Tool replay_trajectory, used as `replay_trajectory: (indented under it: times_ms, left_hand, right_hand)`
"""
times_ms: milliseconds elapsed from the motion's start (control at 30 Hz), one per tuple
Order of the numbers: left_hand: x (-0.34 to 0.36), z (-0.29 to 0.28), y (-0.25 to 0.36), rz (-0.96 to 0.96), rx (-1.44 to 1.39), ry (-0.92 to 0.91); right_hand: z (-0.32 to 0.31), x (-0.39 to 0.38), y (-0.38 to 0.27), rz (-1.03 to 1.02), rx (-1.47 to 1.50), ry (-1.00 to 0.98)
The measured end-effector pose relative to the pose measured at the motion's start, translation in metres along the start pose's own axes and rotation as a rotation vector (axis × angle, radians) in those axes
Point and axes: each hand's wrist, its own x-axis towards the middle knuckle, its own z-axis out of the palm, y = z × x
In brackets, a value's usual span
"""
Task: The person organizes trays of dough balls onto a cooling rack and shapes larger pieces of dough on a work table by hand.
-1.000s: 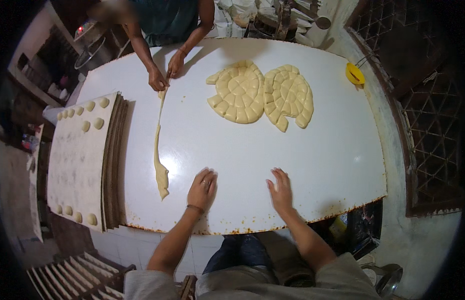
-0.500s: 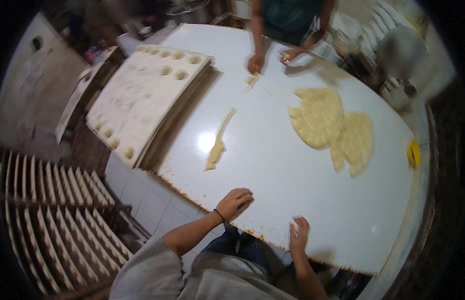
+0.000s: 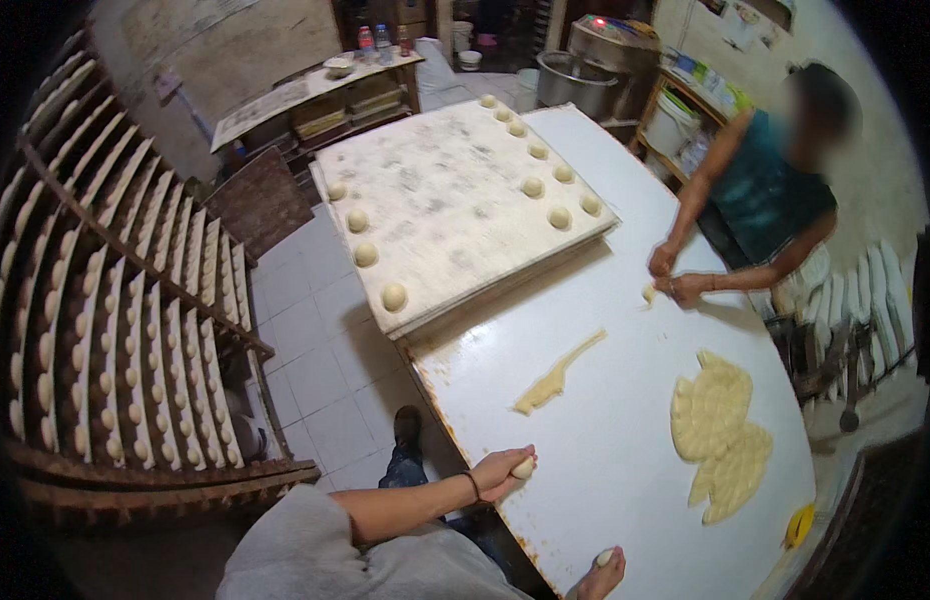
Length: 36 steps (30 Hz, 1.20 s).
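Head view shows me the left hand (image 3: 500, 474) curled around a small pale dough ball (image 3: 525, 467), the right hand (image 3: 602, 578) cupping a second ball (image 3: 606, 556). Beyond, on the white, rust-edged bench (image 3: 625, 480), a ragged cream strip (image 3: 553, 384) and two segmented dough slabs (image 3: 712, 410) seem unshaped; finished-looking round balls (image 3: 560, 217) dot the floured board (image 3: 435, 225).

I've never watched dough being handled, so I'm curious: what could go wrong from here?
A dough ball sits close to the edge of the floury board; a bump might roll it onto the floor.

The left hand, with a dough piece in it, is near the brown-stained edge of the table, so flecks could perhaps stick to the dough.

The two dough slabs touch, so they may stick together where they meet.
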Motion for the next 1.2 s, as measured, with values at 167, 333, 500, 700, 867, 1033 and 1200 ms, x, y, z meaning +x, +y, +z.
replay_trajectory:
  times_ms: [167,333,500,700,867,1033,1200]
  left_hand:
    - [-0.057,-0.07,0.301,0.608,0.353,-0.14]
    - [-0.013,-0.278,0.618,1.2,0.811,0.855]
    - [0.045,-0.406,0.756,1.01,1.287,1.054]
    - [0.047,-0.415,0.714,1.213,1.011,1.095]
    - [-0.025,-0.399,0.597,1.092,0.856,0.805]
    - [-0.014,-0.378,0.578,1.161,1.056,0.772]
    - [-0.015,-0.389,0.601,1.197,1.146,0.741]
  right_hand:
    - [0.097,-0.067,-0.131,0.302,0.145,-0.13]
    - [0.215,-0.128,-0.203,0.175,-0.031,-0.193]
    - [0.313,-0.189,-0.313,0.064,-0.364,-0.431]
    - [0.493,-0.144,-0.387,-0.113,-0.274,-0.94]
    - [0.771,-0.193,-0.466,-0.637,-0.113,-1.286]
    - [0.962,-0.234,-0.484,-1.057,-0.282,-1.281]
    - [0.955,-0.231,-0.473,-1.005,-0.24,-1.254]
